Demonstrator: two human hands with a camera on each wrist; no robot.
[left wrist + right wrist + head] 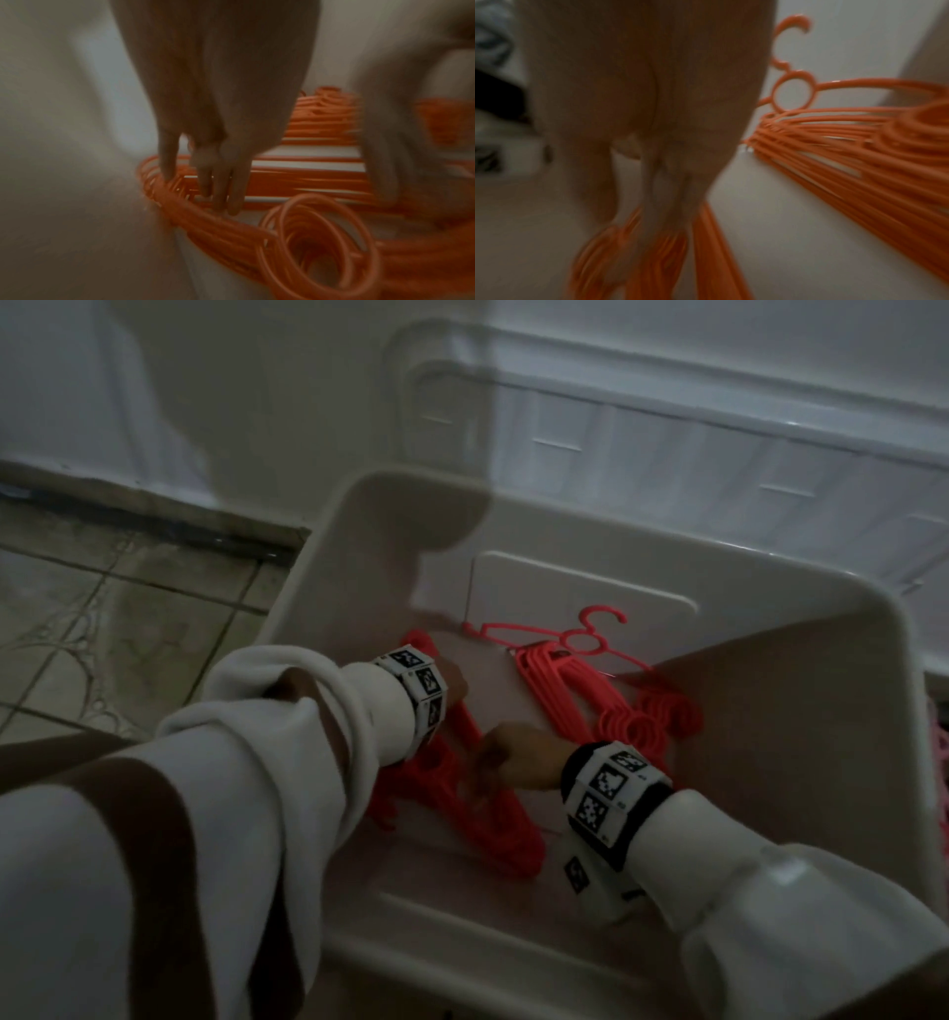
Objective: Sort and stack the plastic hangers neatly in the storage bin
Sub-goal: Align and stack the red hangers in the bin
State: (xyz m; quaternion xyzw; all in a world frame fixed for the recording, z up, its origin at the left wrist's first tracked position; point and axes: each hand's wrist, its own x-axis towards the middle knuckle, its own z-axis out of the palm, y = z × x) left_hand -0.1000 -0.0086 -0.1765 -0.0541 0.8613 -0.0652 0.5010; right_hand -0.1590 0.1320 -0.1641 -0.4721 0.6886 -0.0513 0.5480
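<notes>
Bin (pixel 539 526) floor: both hands' straight fingers press left hanger stack (pixel 493 819); nothing clasped.

Smooth, slightly glossy orange-red plastic throughout the hangers (pixel 565 690). Matt, smooth off-white plastic on the storage bin (pixel 801 762). Soft cream cloth for the sleeves (pixel 287 711); worn, dull floor tiles (pixel 102 608).

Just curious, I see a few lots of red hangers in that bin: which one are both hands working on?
The left stack, nearest the person: both the left hand and right hand touch it. The right stack and single hanger lie untouched.
</notes>
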